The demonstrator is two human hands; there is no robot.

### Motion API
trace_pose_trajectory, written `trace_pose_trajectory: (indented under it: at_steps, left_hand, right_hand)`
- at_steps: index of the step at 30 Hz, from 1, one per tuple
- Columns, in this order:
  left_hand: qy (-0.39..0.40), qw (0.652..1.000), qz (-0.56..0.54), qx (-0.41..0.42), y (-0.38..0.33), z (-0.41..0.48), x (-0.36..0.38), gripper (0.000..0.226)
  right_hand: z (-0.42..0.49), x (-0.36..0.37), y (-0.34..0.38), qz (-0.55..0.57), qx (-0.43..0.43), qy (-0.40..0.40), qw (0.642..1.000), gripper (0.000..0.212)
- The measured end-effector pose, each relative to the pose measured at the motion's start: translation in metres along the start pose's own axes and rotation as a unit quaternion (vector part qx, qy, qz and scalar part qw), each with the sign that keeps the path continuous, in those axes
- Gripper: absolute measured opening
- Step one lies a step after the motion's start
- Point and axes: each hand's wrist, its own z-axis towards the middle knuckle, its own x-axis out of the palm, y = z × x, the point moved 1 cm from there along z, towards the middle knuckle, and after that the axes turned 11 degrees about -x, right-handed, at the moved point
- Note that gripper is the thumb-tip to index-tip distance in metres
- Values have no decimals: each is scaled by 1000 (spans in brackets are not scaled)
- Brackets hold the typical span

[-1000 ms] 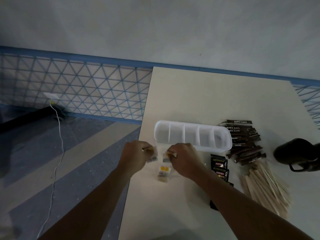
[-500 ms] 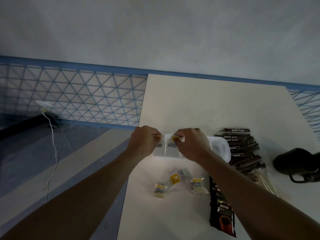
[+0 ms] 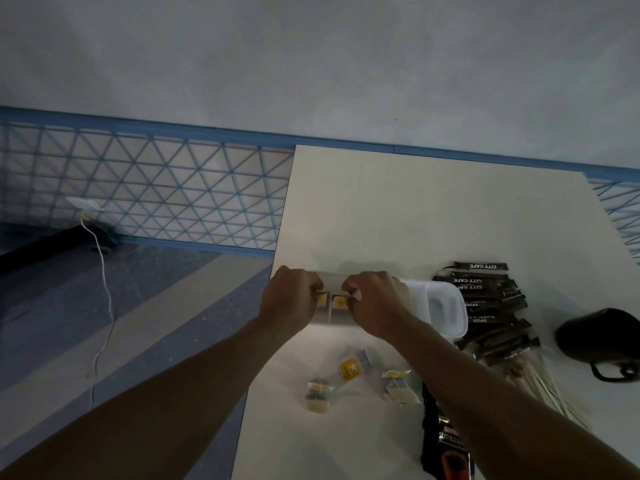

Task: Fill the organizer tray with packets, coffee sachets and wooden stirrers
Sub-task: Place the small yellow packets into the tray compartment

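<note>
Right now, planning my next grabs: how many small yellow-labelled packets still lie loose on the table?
3: left packet, middle packet, right packet, all between my forearms. More may hide under my right arm.

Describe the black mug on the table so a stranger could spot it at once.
Start at the pale table and go to its right edge, past the white organizer tray and the heap of dark brown sugar sachets. The black mug lies there on its side, handle toward the camera. It is the only rounded, all-black thing; its neighbours are flat sachets and thin wooden stirrers.
</note>
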Motion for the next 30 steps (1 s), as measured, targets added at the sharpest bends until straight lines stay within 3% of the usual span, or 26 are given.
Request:
trace_pose_trajectory:
  at_steps: [15, 20, 30]
  left_hand:
    - [-69, 997, -4, 18, -5, 1, 4, 27]
    - [-54, 998, -8, 28, -3, -2, 4, 31]
    - [-73, 990, -99, 62, 4, -18, -17, 23]
  right_hand:
    - [-2, -2, -1, -22, -34, -54, 998, 23]
    - [-6, -3, -2, -6, -31, -58, 998, 27]
    - [-24, -19, -1, 9, -25, -123, 992, 19]
